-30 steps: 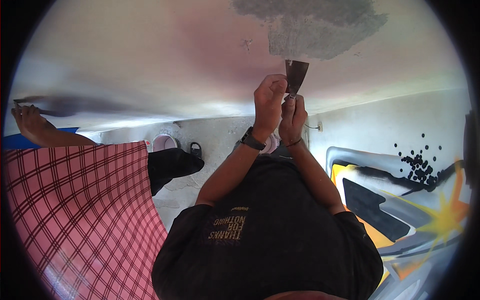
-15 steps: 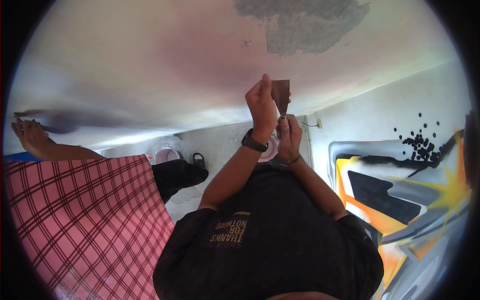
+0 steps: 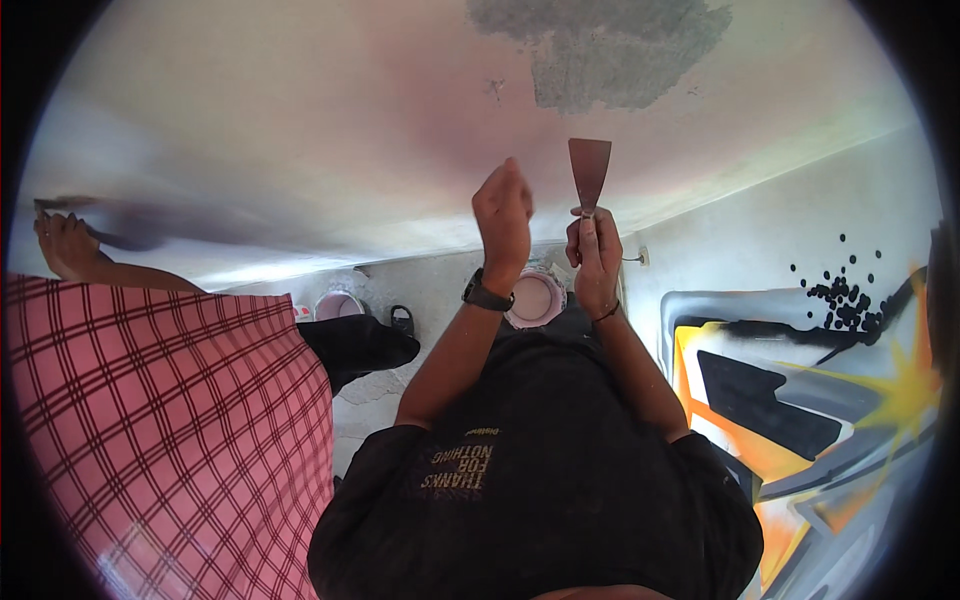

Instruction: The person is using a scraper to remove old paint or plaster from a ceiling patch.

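Note:
My right hand point(image 3: 600, 265) is wrapped round the handle of a putty knife point(image 3: 590, 172), its flared blade pointing up toward the wall. To the left of the blade, and apart from it, my left hand point(image 3: 502, 222) is held up with its fingers curled in; the inside of the hand is hidden and slightly blurred. Both hands are in front of a pale wall point(image 3: 330, 110) with a rough grey patch point(image 3: 605, 55) above them. Below, between my forearms, a round pinkish bucket point(image 3: 537, 298) stands on the floor.
At left a person in a pink checked garment point(image 3: 180, 400) holds a hand point(image 3: 72, 245) with a tool against the wall. Another bucket point(image 3: 338, 305) and a dark sandal point(image 3: 402, 320) are on the floor. The right wall bears painted graffiti point(image 3: 770, 390).
My hands have moved apart: the left went left, away from the blade, and the right rose slightly right with the putty knife. The bucket below shows more. The other person's hand shifted slightly.

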`<state>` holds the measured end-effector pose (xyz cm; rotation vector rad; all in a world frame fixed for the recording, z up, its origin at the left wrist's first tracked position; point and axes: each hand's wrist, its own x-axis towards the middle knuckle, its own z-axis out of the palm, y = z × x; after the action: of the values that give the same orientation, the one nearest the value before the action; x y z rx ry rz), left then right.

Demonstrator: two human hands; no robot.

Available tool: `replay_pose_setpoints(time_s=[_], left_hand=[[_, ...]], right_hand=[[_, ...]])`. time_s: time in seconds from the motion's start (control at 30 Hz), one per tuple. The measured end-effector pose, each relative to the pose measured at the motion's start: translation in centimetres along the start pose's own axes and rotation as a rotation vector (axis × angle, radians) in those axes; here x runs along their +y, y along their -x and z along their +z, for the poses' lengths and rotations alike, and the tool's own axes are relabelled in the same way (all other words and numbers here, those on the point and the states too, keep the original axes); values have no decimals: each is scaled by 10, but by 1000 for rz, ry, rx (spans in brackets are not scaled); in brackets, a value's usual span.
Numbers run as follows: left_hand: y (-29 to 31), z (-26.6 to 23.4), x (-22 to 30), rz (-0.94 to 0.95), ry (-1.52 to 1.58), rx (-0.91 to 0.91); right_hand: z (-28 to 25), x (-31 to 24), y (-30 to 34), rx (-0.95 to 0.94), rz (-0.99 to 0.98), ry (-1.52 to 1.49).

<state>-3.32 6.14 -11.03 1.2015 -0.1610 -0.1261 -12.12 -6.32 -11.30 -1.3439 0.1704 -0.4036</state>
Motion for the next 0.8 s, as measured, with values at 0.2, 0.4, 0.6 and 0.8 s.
replay_pose_setpoints(time_s=[0.2, 0.4, 0.6, 0.8], left_hand=[[-16, 50, 25, 38, 18, -15], [-28, 71, 31, 37, 149, -106], [-36, 78, 24, 90, 40, -119], [-44, 86, 28, 114, 107, -62]], right_hand=[[13, -1, -19, -104, 41, -158], [15, 19, -37, -130, 15, -85], [25, 22, -39, 36, -272, 71], [23, 17, -50, 19, -310, 135]])
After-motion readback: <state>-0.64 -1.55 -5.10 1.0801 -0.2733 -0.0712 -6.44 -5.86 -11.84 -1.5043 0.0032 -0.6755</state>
